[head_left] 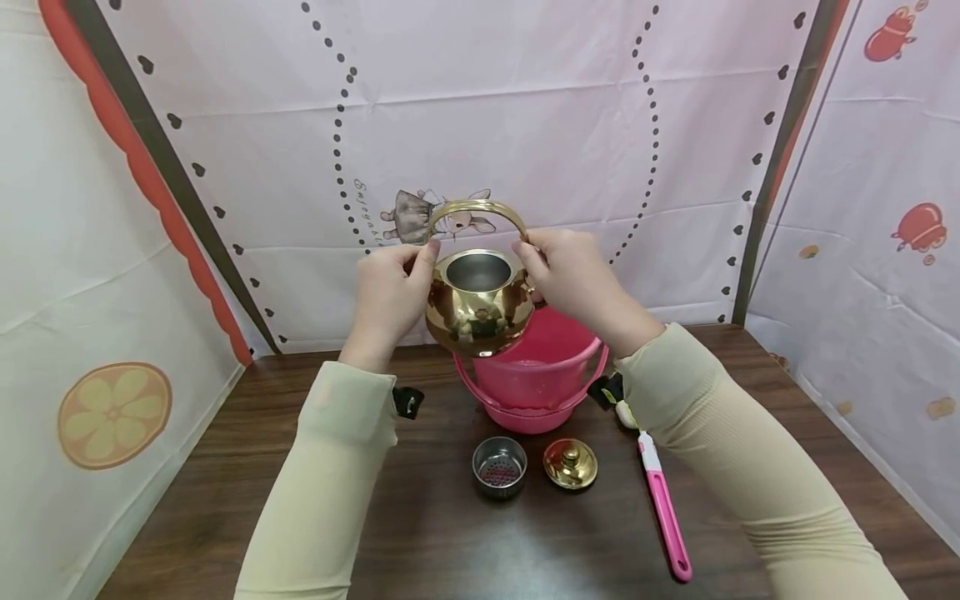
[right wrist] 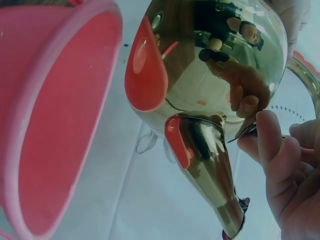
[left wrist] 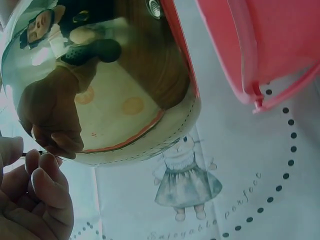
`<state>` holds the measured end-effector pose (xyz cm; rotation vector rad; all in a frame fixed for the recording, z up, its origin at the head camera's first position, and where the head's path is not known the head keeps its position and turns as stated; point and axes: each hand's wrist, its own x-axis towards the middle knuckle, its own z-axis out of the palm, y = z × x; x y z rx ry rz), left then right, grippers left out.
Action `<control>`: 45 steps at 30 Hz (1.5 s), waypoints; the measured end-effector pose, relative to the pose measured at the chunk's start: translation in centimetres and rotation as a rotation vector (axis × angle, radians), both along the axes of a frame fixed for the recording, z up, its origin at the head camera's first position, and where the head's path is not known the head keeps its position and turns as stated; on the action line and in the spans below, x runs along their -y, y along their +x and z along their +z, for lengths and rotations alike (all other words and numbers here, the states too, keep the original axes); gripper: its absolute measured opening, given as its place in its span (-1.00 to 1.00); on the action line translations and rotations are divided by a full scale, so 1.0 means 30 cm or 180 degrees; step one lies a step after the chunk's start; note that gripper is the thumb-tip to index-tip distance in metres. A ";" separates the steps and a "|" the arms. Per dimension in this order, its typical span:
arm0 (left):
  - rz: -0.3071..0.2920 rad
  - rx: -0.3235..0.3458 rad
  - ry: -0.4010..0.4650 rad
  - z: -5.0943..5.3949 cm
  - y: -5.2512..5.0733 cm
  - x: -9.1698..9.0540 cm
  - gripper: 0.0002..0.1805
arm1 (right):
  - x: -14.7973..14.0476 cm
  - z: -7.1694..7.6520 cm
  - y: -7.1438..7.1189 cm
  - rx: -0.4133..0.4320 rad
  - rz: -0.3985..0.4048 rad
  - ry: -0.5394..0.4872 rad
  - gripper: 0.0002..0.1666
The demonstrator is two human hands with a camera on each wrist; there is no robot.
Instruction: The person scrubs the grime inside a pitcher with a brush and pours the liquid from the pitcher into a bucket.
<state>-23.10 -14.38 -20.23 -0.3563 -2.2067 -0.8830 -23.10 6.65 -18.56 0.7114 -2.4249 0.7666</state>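
Observation:
A shiny gold kettle (head_left: 480,321) without its lid hangs in the air, its round mouth showing a grey metal inside. My left hand (head_left: 390,287) pinches the left foot of its arched handle (head_left: 480,205), and my right hand (head_left: 577,271) pinches the right foot. In the right wrist view the spout (right wrist: 205,165) sticks out just beside the right fingers. Behind and below the kettle stands a pink bucket (head_left: 536,387), partly covered by it. On the table in front lie a metal strainer cup (head_left: 500,450) and the gold lid (head_left: 571,471), knob up.
A brush with a long pink-and-white handle (head_left: 666,521) lies on the right of the dark wooden table (head_left: 420,533), its upper end partly hidden by the right wrist. Printed cloth walls (head_left: 495,50) close in the back and both sides.

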 end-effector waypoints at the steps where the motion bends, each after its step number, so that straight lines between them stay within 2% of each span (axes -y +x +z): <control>1: 0.0004 0.0001 0.0015 0.000 0.001 0.006 -0.48 | 0.006 0.001 0.000 0.0008 0.0004 0.0014 -0.54; 9: 0.0171 -0.0106 0.0040 -0.006 0.008 0.057 -0.41 | 0.056 0.006 0.001 0.0088 0.0088 0.0113 -0.57; 14: 0.0276 -0.0061 0.0054 -0.007 0.016 0.086 -0.42 | 0.087 0.008 0.005 0.0182 0.0165 0.0140 -0.59; 29: 0.0514 0.0121 0.0217 -0.011 0.057 0.165 -0.47 | 0.180 -0.003 0.016 0.0217 0.0279 0.0193 -0.61; 34: 0.0599 0.0200 0.0257 -0.024 0.068 0.200 -0.43 | 0.214 -0.014 0.020 0.0246 0.0326 0.0231 -0.58; 41: 0.0794 0.0201 0.0215 -0.052 0.076 0.248 -0.42 | 0.264 -0.031 0.026 0.0254 0.0395 0.0275 -0.58; 45: 0.0861 0.0303 0.0238 -0.070 0.085 0.267 -0.42 | 0.288 -0.045 0.027 0.0325 0.0416 0.0288 -0.57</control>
